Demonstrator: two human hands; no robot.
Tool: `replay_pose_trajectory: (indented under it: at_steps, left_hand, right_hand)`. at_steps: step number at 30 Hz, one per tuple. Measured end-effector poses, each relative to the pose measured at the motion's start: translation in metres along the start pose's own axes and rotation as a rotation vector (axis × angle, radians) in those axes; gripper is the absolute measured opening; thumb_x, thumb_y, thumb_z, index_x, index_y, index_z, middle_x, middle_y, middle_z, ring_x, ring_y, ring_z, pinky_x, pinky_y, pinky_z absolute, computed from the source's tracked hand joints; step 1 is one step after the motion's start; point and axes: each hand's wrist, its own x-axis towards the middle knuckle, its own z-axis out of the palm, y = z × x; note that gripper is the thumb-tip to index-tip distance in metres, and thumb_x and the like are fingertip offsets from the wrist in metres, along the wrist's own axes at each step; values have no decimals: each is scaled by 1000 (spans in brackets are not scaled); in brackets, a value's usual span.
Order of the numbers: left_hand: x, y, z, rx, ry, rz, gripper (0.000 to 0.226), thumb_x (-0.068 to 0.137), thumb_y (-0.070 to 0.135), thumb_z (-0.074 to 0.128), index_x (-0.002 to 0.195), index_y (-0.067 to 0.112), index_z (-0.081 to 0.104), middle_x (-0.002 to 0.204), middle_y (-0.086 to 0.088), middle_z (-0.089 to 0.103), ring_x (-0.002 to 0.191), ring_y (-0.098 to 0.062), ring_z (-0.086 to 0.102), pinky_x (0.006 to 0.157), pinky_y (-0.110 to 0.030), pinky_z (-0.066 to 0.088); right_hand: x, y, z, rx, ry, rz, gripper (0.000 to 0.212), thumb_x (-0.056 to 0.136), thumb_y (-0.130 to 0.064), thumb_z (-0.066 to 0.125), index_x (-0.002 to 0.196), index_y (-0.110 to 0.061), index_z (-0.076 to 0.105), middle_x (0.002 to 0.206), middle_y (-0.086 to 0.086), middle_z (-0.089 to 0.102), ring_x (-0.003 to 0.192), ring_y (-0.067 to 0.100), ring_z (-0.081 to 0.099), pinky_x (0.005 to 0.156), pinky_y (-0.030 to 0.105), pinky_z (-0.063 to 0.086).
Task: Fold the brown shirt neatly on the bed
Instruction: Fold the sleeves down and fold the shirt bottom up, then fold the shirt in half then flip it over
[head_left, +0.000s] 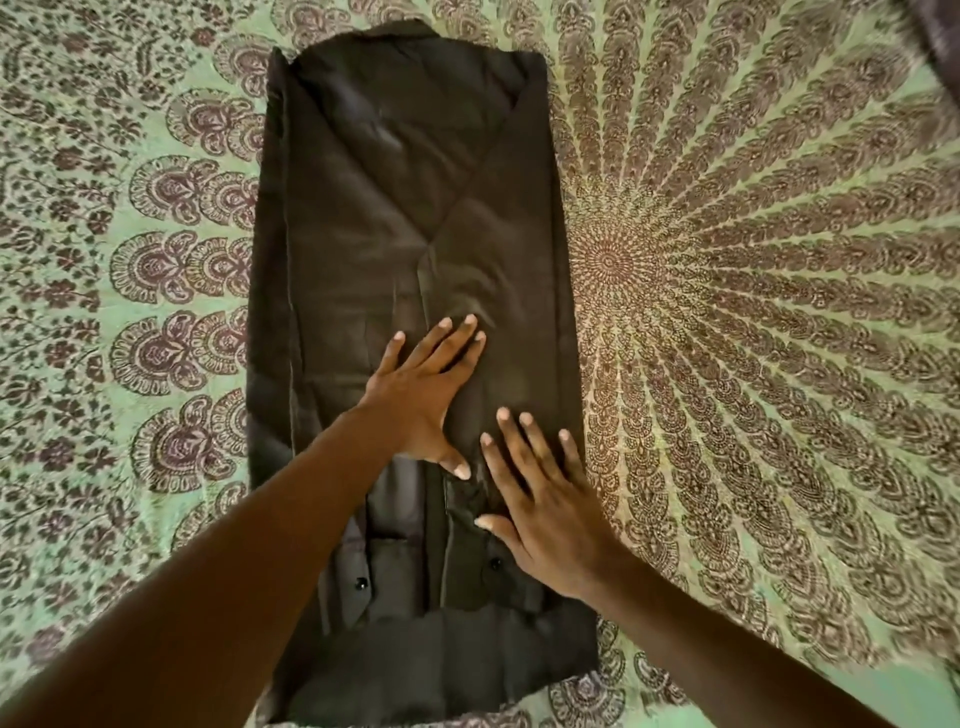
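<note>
The brown shirt (395, 208) lies face down on the bed as a long narrow rectangle, collar at the far end, both sides folded in. Its sleeves cross diagonally over the back and their buttoned cuffs lie near me. My left hand (426, 395) presses flat on the middle of the shirt, fingers straight and spread. My right hand (540, 499) lies flat on the right sleeve just below and to the right, fingers straight, its thumb by the cuff. Neither hand grips the cloth.
The bed is covered by a green bedspread (753, 312) with a brown mandala print, its centre just right of the shirt. A dark cloth (940, 36) shows at the top right corner.
</note>
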Motion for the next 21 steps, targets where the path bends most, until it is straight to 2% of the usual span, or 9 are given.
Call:
replay_pose_trajectory:
  at_steps: [2,6,11,13,15,18,21]
  left_hand:
    - [1,0,-2,18,-16,10,161,50,85,76,155,27,-32,158,9,-46,150,-19,-36,124,-62,-6]
    - [-3,1,-5,39,-1,33,159,53,79,81,159,21,-23,162,3,-40,151,-24,-33,124,-59,-4]
    - [-22,12,0,23,87,45,131,73,65,76,163,18,-6,167,3,-30,154,-25,-28,125,-59,-2]
    - [-34,18,9,43,74,59,122,79,72,64,163,21,-8,168,4,-28,154,-23,-27,124,-59,-5]
    - [-45,21,21,162,60,58,121,82,78,55,161,21,-16,167,2,-30,155,-24,-25,123,-60,-4]
    - [-51,19,28,242,73,28,119,82,85,44,160,23,-21,166,3,-33,157,-24,-18,121,-62,5]
    - [-51,22,27,248,62,10,118,83,86,42,160,23,-22,166,3,-32,157,-27,-14,120,-62,12]
  right_hand:
    - [0,3,0,8,19,-22,81,104,-67,29,165,-16,14,174,9,-4,161,28,-2,125,61,16]
    - [13,14,-4,61,53,156,85,102,-68,30,166,-16,9,174,8,-8,160,30,-9,127,59,3]
    - [13,0,-2,-11,37,75,83,101,-70,26,165,-17,17,174,10,0,160,31,-3,123,68,5]
    - [10,-3,-4,-8,17,36,79,102,-68,24,164,-20,18,174,10,1,161,31,-2,122,69,6]
    - [5,-1,-4,3,7,27,76,103,-67,24,165,-24,17,174,8,-1,161,30,-4,123,68,5]
    - [-11,-5,1,14,-3,-30,75,104,-65,27,165,-23,14,174,9,-4,161,30,-4,125,64,7]
    - [-31,-16,7,33,-17,-121,73,106,-60,28,165,-20,14,174,10,-4,161,30,-4,125,62,14]
